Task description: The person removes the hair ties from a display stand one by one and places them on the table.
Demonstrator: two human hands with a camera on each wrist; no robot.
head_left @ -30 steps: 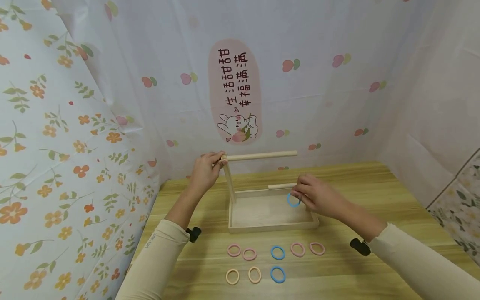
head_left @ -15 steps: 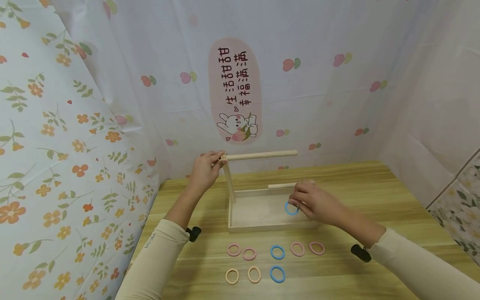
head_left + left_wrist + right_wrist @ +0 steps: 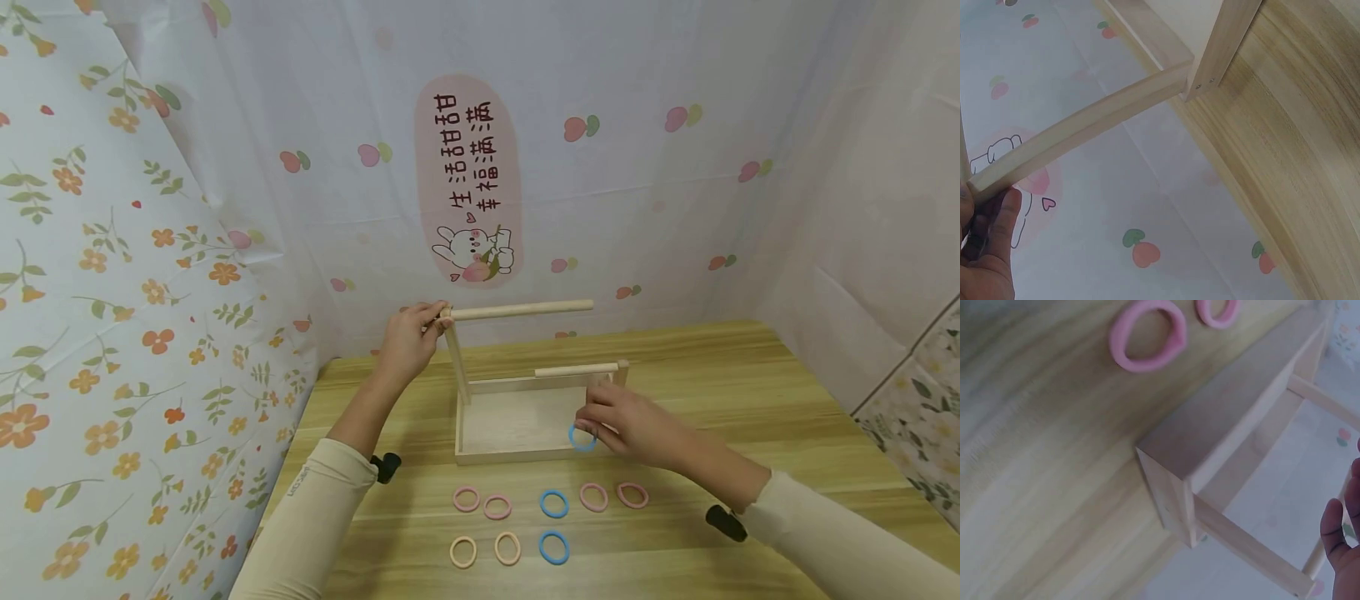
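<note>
My left hand [image 3: 408,340] pinches the top of the tall post [image 3: 458,367] of a wooden rack, where the upper rod [image 3: 521,310] joins it. Between thumb and fingers of my right hand [image 3: 633,427] hangs a blue ring [image 3: 581,450], in front of the right part of the rack's tray [image 3: 517,457]. The lower rod [image 3: 573,370], on a short post [image 3: 622,372], carries no ring that I can see. In the right wrist view the fingers [image 3: 1333,528] show at the right edge, and the held ring is out of sight.
Loose rings lie on the table before the tray: several pink ones [image 3: 467,510], two blue ones [image 3: 554,563] and two pale orange ones [image 3: 462,567]. A printed cloth [image 3: 645,208] hangs behind the table, with a flowered cloth [image 3: 127,350] at the left.
My right hand has moved down and toward me with the blue ring, from beside the lower rod to the tray's front. That rod's right end now shows. My left hand stays on the post.
</note>
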